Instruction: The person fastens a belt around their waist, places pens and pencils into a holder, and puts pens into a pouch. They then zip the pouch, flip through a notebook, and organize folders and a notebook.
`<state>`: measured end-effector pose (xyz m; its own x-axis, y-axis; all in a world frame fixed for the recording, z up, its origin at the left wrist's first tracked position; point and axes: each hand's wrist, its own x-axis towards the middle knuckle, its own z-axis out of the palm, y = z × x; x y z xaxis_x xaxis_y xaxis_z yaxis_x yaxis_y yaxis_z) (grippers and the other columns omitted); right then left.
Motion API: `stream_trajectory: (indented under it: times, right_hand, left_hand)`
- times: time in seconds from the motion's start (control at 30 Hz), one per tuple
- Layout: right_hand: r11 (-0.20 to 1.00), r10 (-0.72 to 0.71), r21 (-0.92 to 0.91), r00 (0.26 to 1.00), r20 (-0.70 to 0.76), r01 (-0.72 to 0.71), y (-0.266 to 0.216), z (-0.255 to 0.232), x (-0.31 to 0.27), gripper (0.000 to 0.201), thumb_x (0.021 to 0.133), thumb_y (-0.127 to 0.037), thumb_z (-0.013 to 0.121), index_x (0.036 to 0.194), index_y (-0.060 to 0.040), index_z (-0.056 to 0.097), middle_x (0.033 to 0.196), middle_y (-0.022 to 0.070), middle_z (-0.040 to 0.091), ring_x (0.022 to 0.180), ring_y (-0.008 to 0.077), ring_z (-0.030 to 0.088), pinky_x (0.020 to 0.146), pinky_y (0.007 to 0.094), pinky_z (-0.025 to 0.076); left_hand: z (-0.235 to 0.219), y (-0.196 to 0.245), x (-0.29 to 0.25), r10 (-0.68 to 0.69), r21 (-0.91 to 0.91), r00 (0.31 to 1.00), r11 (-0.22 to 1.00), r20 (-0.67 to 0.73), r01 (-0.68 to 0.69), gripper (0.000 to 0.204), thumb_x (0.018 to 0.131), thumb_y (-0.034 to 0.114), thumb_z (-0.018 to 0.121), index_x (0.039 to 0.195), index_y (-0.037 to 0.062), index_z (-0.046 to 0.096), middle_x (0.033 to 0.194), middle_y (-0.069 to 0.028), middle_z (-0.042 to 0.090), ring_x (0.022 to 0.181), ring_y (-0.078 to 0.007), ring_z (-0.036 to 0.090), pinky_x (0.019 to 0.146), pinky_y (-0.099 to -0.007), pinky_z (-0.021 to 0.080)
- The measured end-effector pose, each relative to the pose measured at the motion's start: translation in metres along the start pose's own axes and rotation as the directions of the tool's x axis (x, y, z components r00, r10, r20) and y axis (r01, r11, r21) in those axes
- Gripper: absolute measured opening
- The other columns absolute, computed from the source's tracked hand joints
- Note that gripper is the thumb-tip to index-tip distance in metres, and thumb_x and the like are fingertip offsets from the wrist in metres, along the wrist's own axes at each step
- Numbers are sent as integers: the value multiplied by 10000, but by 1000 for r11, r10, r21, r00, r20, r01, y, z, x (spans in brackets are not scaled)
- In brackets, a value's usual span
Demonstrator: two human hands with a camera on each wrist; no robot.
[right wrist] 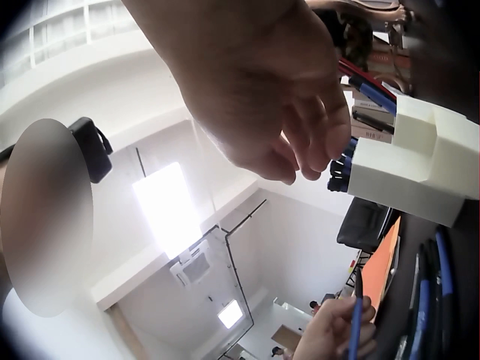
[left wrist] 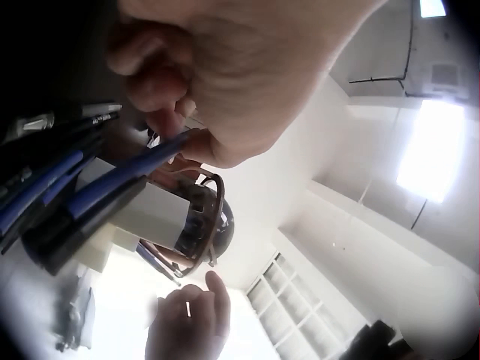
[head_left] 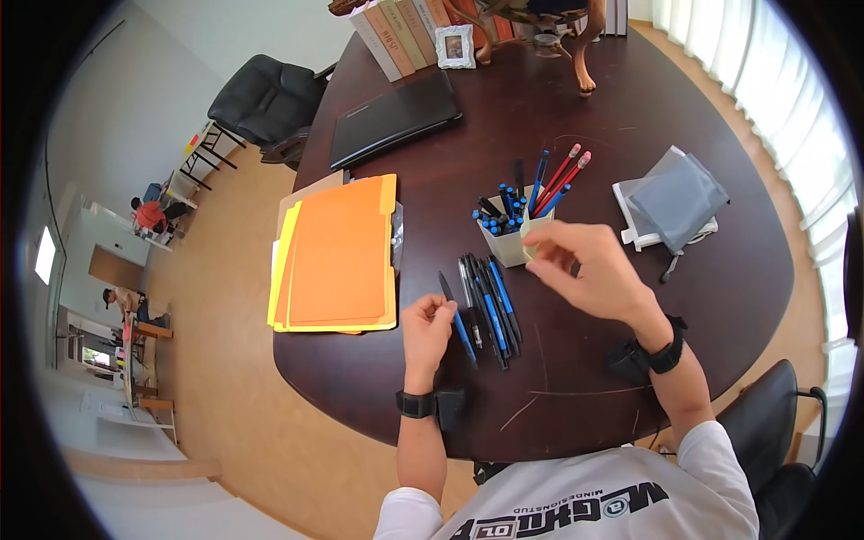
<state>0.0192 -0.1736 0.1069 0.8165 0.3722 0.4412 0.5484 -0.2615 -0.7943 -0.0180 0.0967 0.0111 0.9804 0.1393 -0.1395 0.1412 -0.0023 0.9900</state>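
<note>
My left hand (head_left: pixel 427 335) pinches a blue and black pen (head_left: pixel 465 335) between thumb and fingers, just left of a row of several pens (head_left: pixel 490 306) lying on the dark table. My right hand (head_left: pixel 589 270) is raised beside the pale pen holder (head_left: pixel 506 247), its fingers bent with no object visible in them. Blue-capped pens (head_left: pixel 504 209) and two red pencils (head_left: pixel 560 175) stand in the holder. In the right wrist view the holder (right wrist: pixel 397 176) is right of my right hand (right wrist: pixel 262 97).
Orange and yellow folders (head_left: pixel 337 252) lie at the left, with a black laptop (head_left: pixel 396 119) behind them. A grey pouch (head_left: pixel 679 200) rests on a white one at the right. Books (head_left: pixel 400 38) and a small picture frame (head_left: pixel 455 47) stand at the back.
</note>
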Motion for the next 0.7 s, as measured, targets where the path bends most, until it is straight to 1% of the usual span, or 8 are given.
stream_trajectory:
  times: [0.03, 0.13, 0.2, 0.23, 0.37, 0.43, 0.53, 0.7]
  right_hand:
    - [999, 9, 30, 998, 62, -11, -1, 5, -1, 244, 864, -57, 698, 1101, -27, 647, 725, 71, 649, 567, 152, 605, 557, 279, 487]
    - [998, -27, -52, 940, 339, 47, -7, 21, -3, 442, 821, -59, 706, 1249, -76, 599, 876, 112, 678, 730, 275, 666, 680, 376, 524]
    - [989, -129, -10, 899, 417, 147, -5, 37, -6, 531, 813, -63, 736, 1323, -116, 594, 894, 89, 643, 682, 224, 630, 659, 335, 534]
    - [995, -93, 10, 872, 480, 101, -8, 40, -8, 516, 812, -69, 727, 1299, -165, 586, 923, 106, 679, 784, 306, 663, 710, 403, 527]
    - [961, -265, 125, 952, 156, 247, -8, 57, -16, 245, 832, -85, 749, 1073, -88, 709, 857, 83, 710, 754, 274, 676, 643, 350, 546]
    - [961, -258, 125, 962, 91, 246, -15, 47, -14, 159, 835, -78, 745, 993, -71, 736, 838, 79, 717, 716, 267, 675, 631, 330, 550]
    - [974, -179, 110, 971, -161, 198, -22, 13, -10, 141, 852, -52, 730, 990, -23, 730, 843, 68, 731, 639, 125, 660, 598, 250, 518]
    - [982, 87, 190, 865, -494, 10, -2, -22, 1, 140, 915, -93, 696, 988, 26, 706, 755, 43, 679, 654, 69, 629, 603, 223, 497]
  left_hand:
    - [-2, 5, -2, -15, -187, 996, 982, 83, 31, 115, 925, 114, 626, 873, 13, 608, 617, -3, 559, 447, -45, 401, 431, -210, 263]
    - [3, 16, -7, -33, -536, 983, 835, 182, 127, 122, 931, 133, 609, 942, 13, 589, 663, -33, 595, 438, -63, 399, 423, -217, 279]
    - [2, 8, -5, 36, -628, 952, 759, 304, 171, 130, 933, 137, 596, 970, 14, 576, 717, -57, 628, 437, -74, 411, 425, -219, 292]
    - [1, 4, -5, 75, -667, 930, 718, 360, 200, 135, 934, 139, 589, 983, 14, 569, 744, -69, 645, 437, -80, 416, 425, -220, 299]
    - [5, 0, -6, 222, -677, 850, 710, 478, 195, 205, 928, 186, 647, 1015, 17, 571, 850, -106, 689, 454, -85, 432, 439, -228, 324]
    - [6, 2, -8, 219, -648, 885, 753, 411, 115, 201, 938, 180, 653, 1029, 16, 580, 844, -94, 681, 475, -74, 438, 446, -222, 328]
    - [3, 4, -4, 141, -496, 952, 868, 270, 12, 171, 951, 149, 654, 1041, 16, 597, 832, -72, 665, 505, -52, 443, 455, -205, 330]
    - [2, 9, -2, 39, -187, 988, 982, 148, -11, 98, 943, 97, 668, 995, 23, 629, 797, -33, 634, 526, -21, 440, 463, -181, 328]
